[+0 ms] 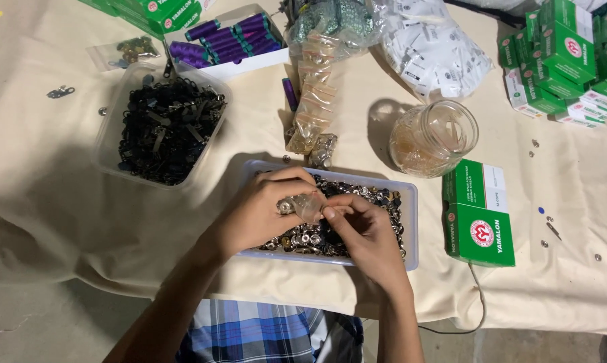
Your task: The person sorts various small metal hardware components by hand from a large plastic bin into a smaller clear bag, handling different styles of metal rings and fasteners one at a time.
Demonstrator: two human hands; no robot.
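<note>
Both of my hands meet over a shallow clear tray (411, 222) full of small silver and dark metal snap buttons. My left hand (259, 212) pinches a small clear plastic bag (309, 205) together with a few silver snaps. My right hand (364, 232) grips the same little bag from the right with its fingertips. The tray sits on a cream cloth (61, 202) near the front edge.
A clear tub of dark zipper pulls (165, 128) stands at the left. A glass jar (431, 138) and a green box (478, 212) lie to the right. Purple thread spools (229, 37), bagged items (313, 101) and stacked green boxes (565, 60) line the back. Loose snaps dot the cloth at right.
</note>
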